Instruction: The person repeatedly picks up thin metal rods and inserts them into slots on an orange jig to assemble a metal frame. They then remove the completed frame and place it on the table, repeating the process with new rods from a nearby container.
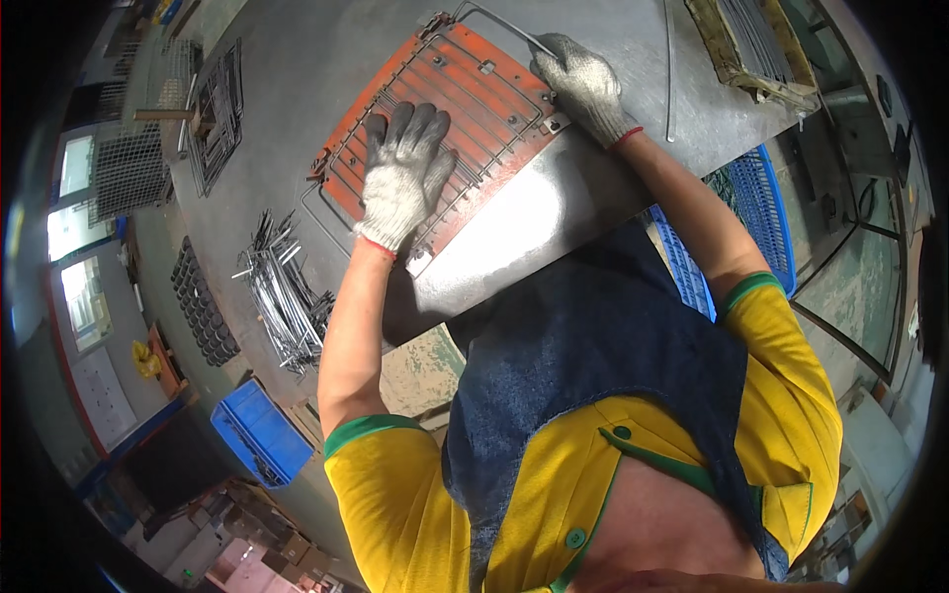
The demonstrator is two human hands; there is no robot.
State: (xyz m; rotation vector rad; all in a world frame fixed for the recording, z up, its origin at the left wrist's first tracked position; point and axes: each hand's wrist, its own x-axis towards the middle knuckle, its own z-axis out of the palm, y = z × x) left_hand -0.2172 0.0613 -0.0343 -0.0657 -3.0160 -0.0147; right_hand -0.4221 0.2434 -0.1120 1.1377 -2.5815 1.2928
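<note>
Across the gray steel tabletop (287,59), close to its near edge, we have an orange-painted flat plate (514,74) with thin metal rods (494,124) laid over it in a slender grid. Its paint is worn and scuffed, and small metal blocks and pegs stand on it. The plate is oblong and set askew, its long axis running from upper right to lower left, one short end pointing away from us to the right. Our left hand (403,173), in a knit glove with a gray-coated front and red-edged cuff, lies palm down over the grid with fingers spread, pointing away from us. Our right hand (583,84), gloved alike, curls beyond the plate's right corner, thumb and fingers pinching a smooth, round bent rod (504,28) that angles past the far short end. To our left lie a tangled heap of slim bright rods (285,296) and a stack of flat wire frames (215,114); to our right, a single straight rod (670,89) lies near a worn-edged box of rods (751,44).
</note>
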